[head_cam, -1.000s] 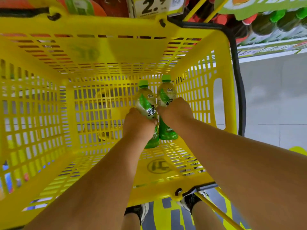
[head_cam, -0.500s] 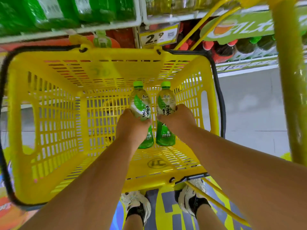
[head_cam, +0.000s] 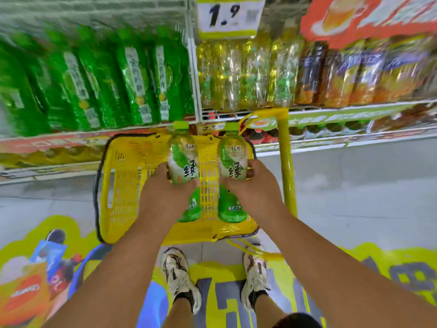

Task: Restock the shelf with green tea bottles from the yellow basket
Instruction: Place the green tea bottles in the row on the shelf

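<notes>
Two clear plastic green tea bottles w/ green caps and green-white labels, one per hand, both held above the yellow plastic lattice basket (head_cam: 123,176) on the floor. Left hand (head_cam: 165,197) wrapped round the middle of the left bottle (head_cam: 183,166), right hand (head_cam: 253,192) wrapped round the middle of the right bottle (head_cam: 233,164). Both grips clenched on the bottle bodies, fingers curled round the labels, caps free.

Long axes roughly upright, caps pointing up and toward the far side, bases hanging over the basket interior. Bottles side by side, apart, not touching. No other bottles visible in the basket, tho hands and arms cover part of it.

Key relation imo: shelf w/ wire shelving (head_cam: 196,86) sits far and above the grips, so next move prob = lift up and forward, bases first. Green-packaged row (head_cam: 132,84) far left, so left hand nearer that; yellowish bottles (head_cam: 248,74) straight ahead, nearer right hand. Shelf area blurry, exact slot hard to tell.
</notes>
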Motion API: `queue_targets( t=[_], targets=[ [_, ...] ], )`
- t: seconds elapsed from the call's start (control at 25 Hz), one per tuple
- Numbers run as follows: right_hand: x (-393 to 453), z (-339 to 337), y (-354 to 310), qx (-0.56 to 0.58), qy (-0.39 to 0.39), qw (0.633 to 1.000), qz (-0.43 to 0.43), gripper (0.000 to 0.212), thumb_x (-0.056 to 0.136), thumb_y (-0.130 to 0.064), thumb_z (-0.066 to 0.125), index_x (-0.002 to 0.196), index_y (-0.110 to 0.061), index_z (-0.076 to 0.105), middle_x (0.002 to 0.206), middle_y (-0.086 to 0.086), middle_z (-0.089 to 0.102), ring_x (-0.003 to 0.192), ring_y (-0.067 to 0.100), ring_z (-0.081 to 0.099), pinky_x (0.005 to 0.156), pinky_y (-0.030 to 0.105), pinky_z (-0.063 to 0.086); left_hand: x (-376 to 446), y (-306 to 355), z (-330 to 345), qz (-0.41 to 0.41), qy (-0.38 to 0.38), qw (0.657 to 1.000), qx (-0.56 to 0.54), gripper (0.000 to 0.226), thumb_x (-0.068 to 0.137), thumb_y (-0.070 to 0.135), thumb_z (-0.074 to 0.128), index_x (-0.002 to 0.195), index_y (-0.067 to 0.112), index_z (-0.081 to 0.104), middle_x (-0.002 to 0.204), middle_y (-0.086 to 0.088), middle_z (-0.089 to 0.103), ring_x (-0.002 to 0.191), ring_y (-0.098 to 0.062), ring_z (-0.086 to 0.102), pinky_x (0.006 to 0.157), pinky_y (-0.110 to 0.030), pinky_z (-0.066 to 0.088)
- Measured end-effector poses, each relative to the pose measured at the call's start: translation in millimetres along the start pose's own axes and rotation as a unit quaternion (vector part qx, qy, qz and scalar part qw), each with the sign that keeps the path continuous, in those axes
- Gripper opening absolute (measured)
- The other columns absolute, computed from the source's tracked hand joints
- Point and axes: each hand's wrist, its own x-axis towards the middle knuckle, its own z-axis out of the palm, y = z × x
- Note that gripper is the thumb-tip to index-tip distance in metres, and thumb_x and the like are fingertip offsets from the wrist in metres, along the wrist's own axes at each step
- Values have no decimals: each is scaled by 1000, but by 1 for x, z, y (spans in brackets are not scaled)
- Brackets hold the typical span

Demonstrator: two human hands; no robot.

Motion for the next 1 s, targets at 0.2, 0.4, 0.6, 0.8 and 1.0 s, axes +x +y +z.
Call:
queue_targets(
  t=[0.2,0.4,0.6,0.8,1.0],
  targets=[
    [-82,-84,-85,30,14,999,-34,44,73,-47,85,112,-38,66,89,-17,73,81,4,70,75,35,60,-90,92,-90,35,28,998,-41,36,78,42,83,105,30,62,91,20,62,81,-8,62,61,-24,44],
    [-154,-166,-176,69,32,992,-105,54,72,-51,86,115,-35,57,95,-17,69,87,2,67,80,35,60,-168,179,-172,105,51,991,-61,39,75,44,85,106,32,65,89,19,66,81,-3,65,61,-22,46],
    [-203,-227,-261,103,50,975,-192,56,71,-47,87,120,-34,64,93,-15,74,80,6,72,74,38,63,-215,250,-239,179,84,975,-103,63,76,49,83,131,27,61,114,9,68,87,-8,65,61,-22,45],
    [-238,-265,-320,148,60,949,-271,70,78,-45,85,139,-33,53,115,-16,62,98,7,61,68,19,52,-245,297,-285,225,113,954,-165,71,71,55,84,132,31,58,128,8,64,107,-18,63,86,-36,53],
    [-259,-286,-361,146,30,935,-321,40,81,-40,84,113,-32,61,93,-22,64,81,-2,63,66,23,55,-271,327,-314,256,142,933,-209,78,69,47,90,137,28,58,128,8,66,116,-18,62,99,-39,51]
  ],
)
